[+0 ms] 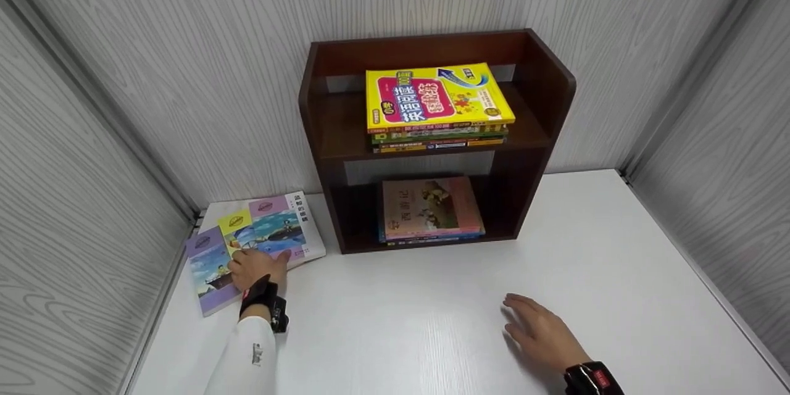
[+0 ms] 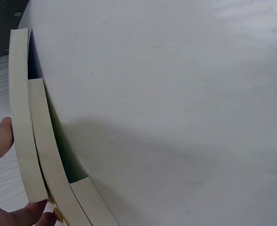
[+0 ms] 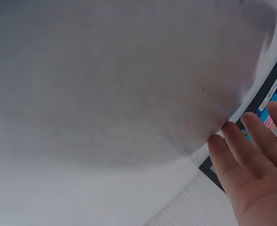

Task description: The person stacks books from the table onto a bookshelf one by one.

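**Left hand on the fanned books, right hand free**

Lower left of the head frame: your left hand [image 1: 256,268] lies over three fanned books [image 1: 208,268]. Thumb on the cover of the top book [image 1: 284,225], fingers bent towards its left edge, over the middle book [image 1: 233,223]. Grip or mere press: cannot tell, since the hand hides much of the contact. Lower right: your right hand [image 1: 543,333] is empty, fingers extended, above the table [image 1: 395,321], well apart from the fan.

Step, as judged: taking hold of the top book or the whole fan. Next move calls for thumb and fingers on opposite faces; held loosely, the books could slide apart.

Writing: upper centre, the yellow book [image 1: 460,108] on the bookshelf [image 1: 558,89] reads 英语阅读, with 小学 and 100. Centre, the pink-covered book [image 1: 407,203]: large title, not legible. The top book's vertical characters: too small. Right wristband [image 1: 580,376]: red label [image 1: 600,378], unreadable.
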`<state>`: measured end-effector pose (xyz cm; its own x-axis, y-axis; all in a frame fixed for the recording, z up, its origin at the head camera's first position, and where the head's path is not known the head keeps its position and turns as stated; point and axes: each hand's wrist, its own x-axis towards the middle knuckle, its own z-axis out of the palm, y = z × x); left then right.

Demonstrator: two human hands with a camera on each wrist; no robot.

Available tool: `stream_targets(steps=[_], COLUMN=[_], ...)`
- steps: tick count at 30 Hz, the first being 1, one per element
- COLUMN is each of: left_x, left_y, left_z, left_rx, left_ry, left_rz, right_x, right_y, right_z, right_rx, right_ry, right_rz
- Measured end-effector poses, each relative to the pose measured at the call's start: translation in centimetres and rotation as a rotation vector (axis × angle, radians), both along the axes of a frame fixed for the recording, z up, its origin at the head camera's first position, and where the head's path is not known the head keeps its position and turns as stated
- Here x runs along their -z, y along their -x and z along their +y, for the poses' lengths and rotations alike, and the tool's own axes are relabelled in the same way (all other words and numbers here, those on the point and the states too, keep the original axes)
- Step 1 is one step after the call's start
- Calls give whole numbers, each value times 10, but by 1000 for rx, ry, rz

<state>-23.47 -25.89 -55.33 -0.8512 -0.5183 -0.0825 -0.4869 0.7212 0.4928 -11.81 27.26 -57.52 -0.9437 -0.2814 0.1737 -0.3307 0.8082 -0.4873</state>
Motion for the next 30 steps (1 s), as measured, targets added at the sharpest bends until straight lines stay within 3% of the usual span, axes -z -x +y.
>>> stream_targets(steps=[10,17,21,25,30], left_x=[-1,-8,-15,-19,-24], left_y=[8,18,26,25,12], left_z=[5,5,3,1,2], left_rx=[-62,-127,-62,11,63], left_ry=[-29,-178,-162,-133,-330], left_rz=[-17,-108,-161,-181,-148], right_x=[-1,-1,-1,-1,2], right_y=[1,2,4,5,5], right_z=[-1,-3,-2,-1,0], right_rx=[71,79,98,99,98], right_ry=[-3,1,25,42,45], right_rz=[-73,-63,-58,-64,-52])
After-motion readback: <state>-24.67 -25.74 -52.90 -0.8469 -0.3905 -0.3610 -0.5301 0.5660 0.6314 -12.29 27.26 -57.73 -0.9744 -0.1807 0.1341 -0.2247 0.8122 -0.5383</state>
